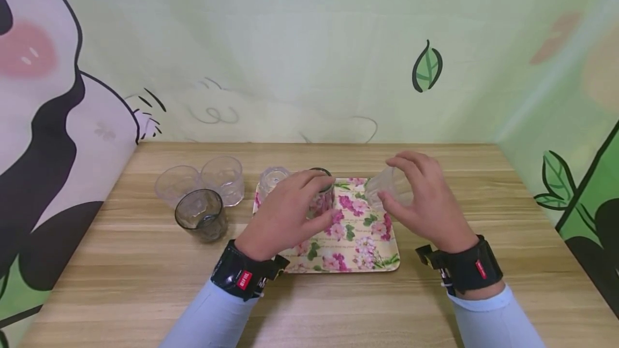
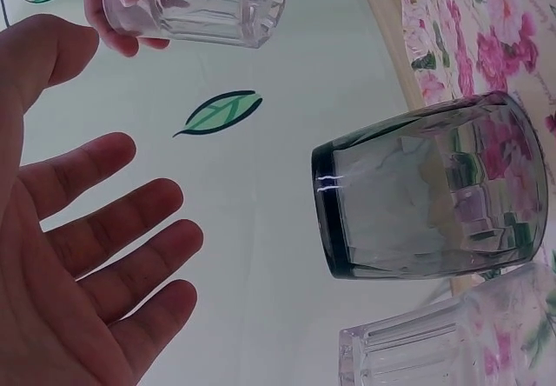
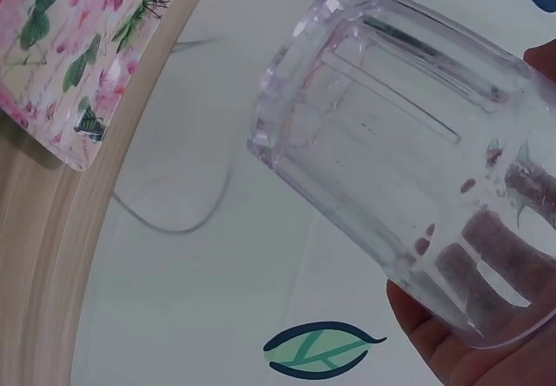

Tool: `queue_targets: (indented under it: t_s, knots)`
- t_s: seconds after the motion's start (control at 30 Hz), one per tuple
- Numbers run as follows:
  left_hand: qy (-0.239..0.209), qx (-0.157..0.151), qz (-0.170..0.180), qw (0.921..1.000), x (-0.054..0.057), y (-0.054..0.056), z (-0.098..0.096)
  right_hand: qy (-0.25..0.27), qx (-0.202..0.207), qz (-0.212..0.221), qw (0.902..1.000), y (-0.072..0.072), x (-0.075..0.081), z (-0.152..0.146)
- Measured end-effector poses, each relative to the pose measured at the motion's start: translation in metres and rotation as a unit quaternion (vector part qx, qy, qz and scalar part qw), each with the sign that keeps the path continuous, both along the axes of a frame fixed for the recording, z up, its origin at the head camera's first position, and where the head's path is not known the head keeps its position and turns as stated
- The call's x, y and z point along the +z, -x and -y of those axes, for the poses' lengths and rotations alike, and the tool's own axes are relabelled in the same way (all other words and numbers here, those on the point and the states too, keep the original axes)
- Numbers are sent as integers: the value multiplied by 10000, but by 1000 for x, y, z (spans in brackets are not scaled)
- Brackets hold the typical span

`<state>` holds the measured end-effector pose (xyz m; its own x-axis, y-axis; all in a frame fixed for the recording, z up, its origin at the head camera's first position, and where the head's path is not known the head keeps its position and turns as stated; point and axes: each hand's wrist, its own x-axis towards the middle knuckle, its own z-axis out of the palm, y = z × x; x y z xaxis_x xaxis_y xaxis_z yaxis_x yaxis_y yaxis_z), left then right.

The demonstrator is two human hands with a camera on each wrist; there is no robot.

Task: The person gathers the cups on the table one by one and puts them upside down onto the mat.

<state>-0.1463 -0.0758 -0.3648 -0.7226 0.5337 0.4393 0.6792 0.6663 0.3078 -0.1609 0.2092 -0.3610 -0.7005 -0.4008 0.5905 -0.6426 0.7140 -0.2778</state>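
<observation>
My right hand (image 1: 430,203) grips a clear faceted glass (image 1: 379,189) around its rim end, above the right side of a flowered tray (image 1: 345,248). The glass is tilted, its thick base pointing toward the tray in the right wrist view. My left hand (image 1: 285,216) hovers over the tray's left part, fingers spread and holding nothing. Beside it a smoky dark glass (image 2: 426,195) stands upright on the tray, partly hidden behind the fingers in the head view. Another clear glass (image 1: 273,178) stands at the tray's back left corner.
Left of the tray, two clear glasses (image 1: 176,184) and a dark glass (image 1: 202,219) stand close together on the wooden table (image 1: 338,310). A printed cloth wall (image 1: 309,79) rises behind the table's back edge.
</observation>
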Motion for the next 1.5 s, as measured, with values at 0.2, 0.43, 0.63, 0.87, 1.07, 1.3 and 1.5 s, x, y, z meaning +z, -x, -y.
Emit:
queue_targets:
  t_s: [0.2, 0.43, 0.63, 0.87, 1.07, 1.3, 1.5]
  knots:
    - [8, -31, -12, 10000, 1, -1, -1, 52, 102, 83, 9999, -2, -1, 3]
    - [20, -16, -70, 10000, 2, -1, -1, 33, 250, 94, 9996, -2, -1, 8]
    - [42, -29, -39, 10000, 2, -2, -2, 10, 286, 127, 9995, -4, 0, 12]
    - [1, -73, -53, 10000, 2, -3, -3, 61, 370, 160, 9992, -5, 0, 17]
    - [-19, -70, -65, 10000, 1, -3, -3, 168, 565, 104, 9982, -5, 0, 21]
    - [30, -76, 34, 10000, 1, -3, -3, 201, 808, 27, 9965, -5, -1, 25]
    - [88, -92, 17, 9999, 0, -3, -4, 223, 925, -77, 9954, -4, -2, 26]
